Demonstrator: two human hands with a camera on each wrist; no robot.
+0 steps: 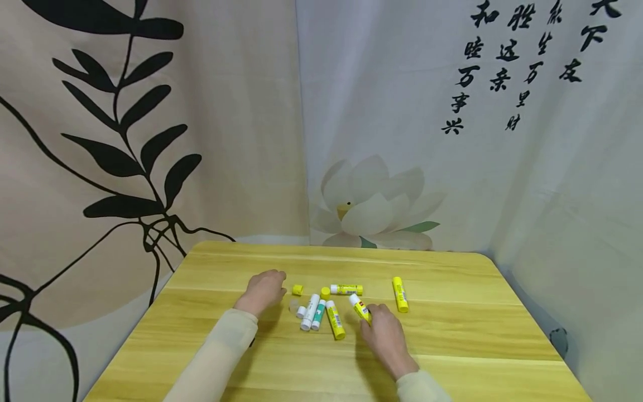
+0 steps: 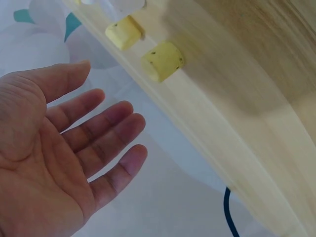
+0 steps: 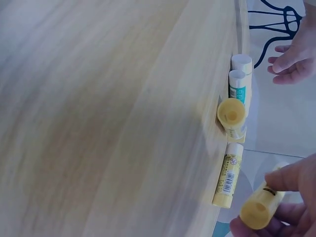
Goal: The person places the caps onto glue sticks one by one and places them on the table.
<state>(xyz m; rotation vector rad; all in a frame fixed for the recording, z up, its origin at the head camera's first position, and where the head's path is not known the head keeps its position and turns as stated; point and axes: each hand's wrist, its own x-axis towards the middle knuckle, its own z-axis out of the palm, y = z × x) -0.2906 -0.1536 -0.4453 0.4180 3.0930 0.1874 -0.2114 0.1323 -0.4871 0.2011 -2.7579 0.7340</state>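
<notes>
My right hand (image 1: 385, 338) grips a yellow glue stick (image 1: 360, 309) with a white upper end, tilted above the table. In the right wrist view its round yellow base (image 3: 256, 215) shows between thumb and fingers. My left hand (image 1: 263, 291) hovers over the table's left part, holding nothing; its fingers are relaxed and spread in the left wrist view. Just right of it is a yellow cap (image 1: 297, 290), with another yellow cap (image 1: 325, 293) farther along. Between the hands lie a white glue stick (image 1: 310, 312), a white-and-teal one (image 1: 318, 315) and a yellow one (image 1: 335, 320).
Behind the group, another yellow glue stick (image 1: 346, 290) lies sideways. One more yellow glue stick (image 1: 400, 294) lies beyond the right hand. A small white cap (image 1: 301, 311) is beside the white stick. The wooden table (image 1: 452, 346) ends at a printed curtain (image 1: 251, 111).
</notes>
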